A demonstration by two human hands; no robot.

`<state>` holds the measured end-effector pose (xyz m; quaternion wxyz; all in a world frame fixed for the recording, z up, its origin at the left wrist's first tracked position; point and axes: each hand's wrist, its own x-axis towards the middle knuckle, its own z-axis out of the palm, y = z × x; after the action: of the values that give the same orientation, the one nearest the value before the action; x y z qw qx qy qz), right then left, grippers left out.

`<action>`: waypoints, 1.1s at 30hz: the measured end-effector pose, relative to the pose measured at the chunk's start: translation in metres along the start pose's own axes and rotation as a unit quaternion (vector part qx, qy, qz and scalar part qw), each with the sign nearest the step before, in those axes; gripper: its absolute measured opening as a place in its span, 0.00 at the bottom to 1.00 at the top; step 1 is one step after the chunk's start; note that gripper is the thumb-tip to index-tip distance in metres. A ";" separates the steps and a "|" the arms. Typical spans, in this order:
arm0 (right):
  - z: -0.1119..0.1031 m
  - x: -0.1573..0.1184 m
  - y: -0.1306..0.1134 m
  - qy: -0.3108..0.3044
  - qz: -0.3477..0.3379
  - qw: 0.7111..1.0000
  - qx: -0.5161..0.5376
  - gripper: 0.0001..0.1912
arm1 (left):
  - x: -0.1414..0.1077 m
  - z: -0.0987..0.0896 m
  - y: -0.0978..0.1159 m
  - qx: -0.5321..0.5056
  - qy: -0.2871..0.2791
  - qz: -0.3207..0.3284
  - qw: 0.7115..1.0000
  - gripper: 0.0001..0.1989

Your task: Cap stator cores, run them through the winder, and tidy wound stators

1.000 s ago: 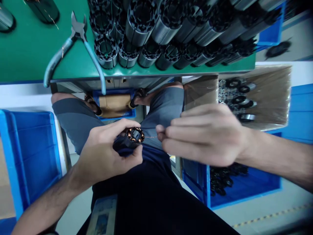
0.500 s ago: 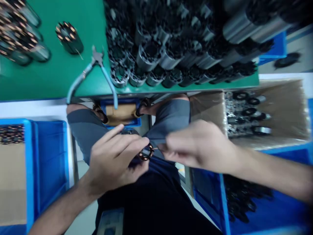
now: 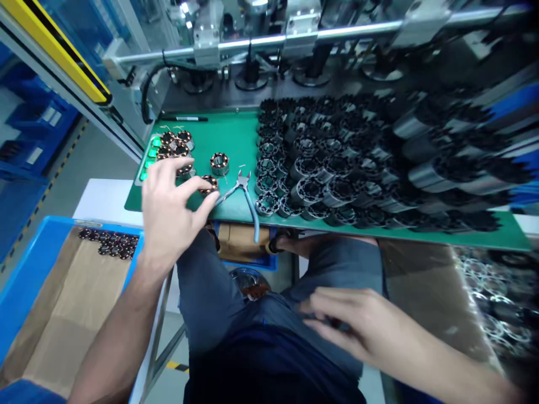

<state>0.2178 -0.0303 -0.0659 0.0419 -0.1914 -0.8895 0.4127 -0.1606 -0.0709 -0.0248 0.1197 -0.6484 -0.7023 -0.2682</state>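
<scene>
My left hand (image 3: 170, 207) reaches over the green bench top with thumb and forefinger curved round a copper-wound stator (image 3: 208, 184). Part of that stator is hidden behind the fingers. Just beyond it stands another wound stator (image 3: 219, 163), upright with a thin wire end sticking out. A pair of blue-handled cutting pliers (image 3: 243, 182) lies to the right, jaws pointing away and handles spread. Low over my lap, my right hand (image 3: 351, 322) is closed with its fingers curled and blurred; a dark patch shows between them that I cannot make out.
Rows of dark stator cores (image 3: 311, 191) cover the bench's right side. More wound stators (image 3: 177, 145) stand at left beside green lights. A black pen (image 3: 185, 119) lies behind. A blue bin (image 3: 25, 280) sits lower left, a box of metal rings (image 3: 497, 308) lower right. Machinery runs behind.
The view has tilted up, bringing the machinery into sight. My left hand has carried the stator from over my lap to the bench. My right hand has come away from the stator's wire.
</scene>
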 end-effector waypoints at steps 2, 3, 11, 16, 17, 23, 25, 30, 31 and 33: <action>0.011 0.000 0.001 -0.050 -0.020 0.999 -0.010 0.11 | 0.010 0.014 -0.006 0.004 0.003 -0.001 1.000 0.08; 0.014 -0.002 0.001 -0.058 -0.015 0.998 -0.014 0.12 | 0.013 0.017 -0.009 0.003 0.012 -0.008 1.000 0.11; 0.032 -0.019 -0.003 -0.070 0.078 0.990 0.093 0.12 | 0.019 0.020 -0.051 0.057 -0.004 -0.101 0.993 0.10; 0.032 -0.007 -0.017 -0.047 0.040 0.991 0.119 0.12 | 0.026 0.000 -0.030 0.043 0.038 -0.061 0.996 0.08; 0.027 -0.004 -0.020 -0.016 0.032 0.991 0.131 0.11 | 0.022 -0.010 -0.014 0.018 0.059 -0.052 0.997 0.07; -0.004 0.025 -0.043 0.240 0.079 0.889 0.381 0.19 | -0.023 -0.051 0.089 -0.319 -0.051 -0.047 0.945 0.31; -0.006 0.036 -0.046 0.195 0.081 0.830 0.516 0.32 | -0.038 -0.045 0.104 -0.368 -0.115 -0.026 0.923 0.34; -0.003 0.042 -0.043 0.115 0.109 0.774 0.613 0.23 | -0.056 -0.020 0.106 -0.355 -0.131 0.060 0.924 0.24; -0.003 0.041 -0.042 0.124 0.114 0.770 0.615 0.22 | -0.056 -0.019 0.105 -0.334 -0.116 0.081 0.932 0.20; -0.004 0.038 -0.041 0.139 0.123 0.766 0.615 0.21 | -0.054 -0.019 0.101 -0.286 -0.068 0.098 0.951 0.13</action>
<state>0.1712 -0.0373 -0.0362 0.2228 -0.2882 -0.3980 0.8420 -0.0580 -0.1255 -0.0144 -0.0933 -0.7376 -0.5362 -0.3996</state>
